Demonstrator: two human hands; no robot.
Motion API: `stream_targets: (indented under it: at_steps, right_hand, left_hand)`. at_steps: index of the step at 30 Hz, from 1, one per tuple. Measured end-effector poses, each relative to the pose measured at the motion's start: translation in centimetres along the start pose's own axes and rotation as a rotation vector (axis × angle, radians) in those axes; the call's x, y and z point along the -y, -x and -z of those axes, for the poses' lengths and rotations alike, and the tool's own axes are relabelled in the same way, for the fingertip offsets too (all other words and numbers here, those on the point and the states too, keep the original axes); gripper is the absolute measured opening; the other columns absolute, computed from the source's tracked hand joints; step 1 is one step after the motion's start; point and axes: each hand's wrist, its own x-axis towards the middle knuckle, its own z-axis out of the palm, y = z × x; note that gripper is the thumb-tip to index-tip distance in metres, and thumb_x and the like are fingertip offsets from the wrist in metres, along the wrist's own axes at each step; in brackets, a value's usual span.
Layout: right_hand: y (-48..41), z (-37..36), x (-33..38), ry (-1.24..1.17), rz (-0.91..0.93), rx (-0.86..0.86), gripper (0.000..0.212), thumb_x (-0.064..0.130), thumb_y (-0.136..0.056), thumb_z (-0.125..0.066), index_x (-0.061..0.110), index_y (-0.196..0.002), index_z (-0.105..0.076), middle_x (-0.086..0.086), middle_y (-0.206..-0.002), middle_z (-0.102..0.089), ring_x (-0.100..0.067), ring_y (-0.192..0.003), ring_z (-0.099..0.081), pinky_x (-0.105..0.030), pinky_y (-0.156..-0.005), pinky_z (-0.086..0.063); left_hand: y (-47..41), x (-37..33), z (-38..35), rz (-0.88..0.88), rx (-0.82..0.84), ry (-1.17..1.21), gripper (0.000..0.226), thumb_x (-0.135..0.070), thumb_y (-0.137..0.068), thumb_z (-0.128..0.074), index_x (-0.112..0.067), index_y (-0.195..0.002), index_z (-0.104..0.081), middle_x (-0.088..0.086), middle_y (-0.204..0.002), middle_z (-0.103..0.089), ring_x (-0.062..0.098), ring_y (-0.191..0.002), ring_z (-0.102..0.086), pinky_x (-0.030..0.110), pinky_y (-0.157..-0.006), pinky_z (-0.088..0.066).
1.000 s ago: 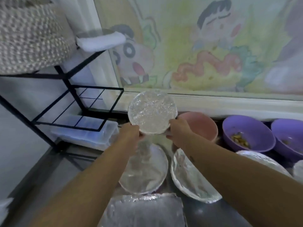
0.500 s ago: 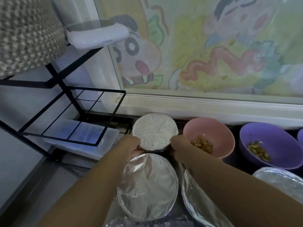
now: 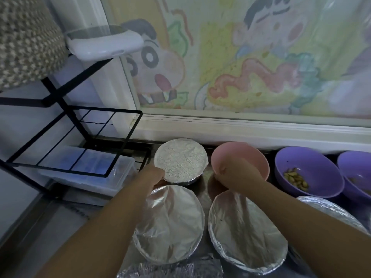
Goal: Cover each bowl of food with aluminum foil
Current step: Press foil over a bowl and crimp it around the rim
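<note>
The small foil-covered bowl (image 3: 180,159) sat at the back, just under the painted window, with the pink bowl (image 3: 244,152) just beside it on the right. The left hand (image 3: 155,175) touched the small bowl's near-left edge; its fingers were hidden, so its grip could not be told. The right hand (image 3: 232,174) grasped the pink bowl's near rim. Nearer lay a left foil-covered bowl (image 3: 170,223) and a right foil-covered bowl (image 3: 247,235). A purple bowl (image 3: 313,163) held food uncovered.

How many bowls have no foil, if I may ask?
3: pink bowl behind the right hand, purple bowl beside it, second purple bowl at the right edge; more may be hidden.
</note>
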Motion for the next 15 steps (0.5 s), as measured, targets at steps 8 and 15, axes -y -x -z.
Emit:
stream_targets:
  at_steps: [8, 15]
  right_hand:
    - [0.0, -0.7, 1.5, 0.290, 0.036, -0.044, 0.013, 0.027, -0.092, -0.062, 0.022, -0.103, -0.067, 0.004, -0.097, -0.069, -0.023, -0.101, -0.066, -0.037, -0.097, -0.038]
    - [0.9, -0.4, 1.0, 0.335, 0.100, -0.361, 0.041, 0.027, -0.095, -0.059, 0.021, -0.058, -0.042, 0.007, -0.051, -0.041, -0.020, -0.059, -0.052, -0.033, -0.071, -0.029]
  left_hand:
    - [8.8, -2.8, 0.3, -0.121, -0.117, -0.325, 0.009, -0.011, -0.092, -0.054, -0.003, -0.093, -0.058, 0.009, -0.082, -0.059, 0.021, -0.070, -0.055, 0.027, -0.058, -0.039]
    - [11.8, -0.6, 0.2, -0.594, -0.240, -0.332, 0.048, -0.034, -0.085, -0.048, -0.015, -0.129, -0.054, 0.004, -0.131, -0.058, 0.020, -0.114, -0.058, 0.039, -0.093, -0.053]
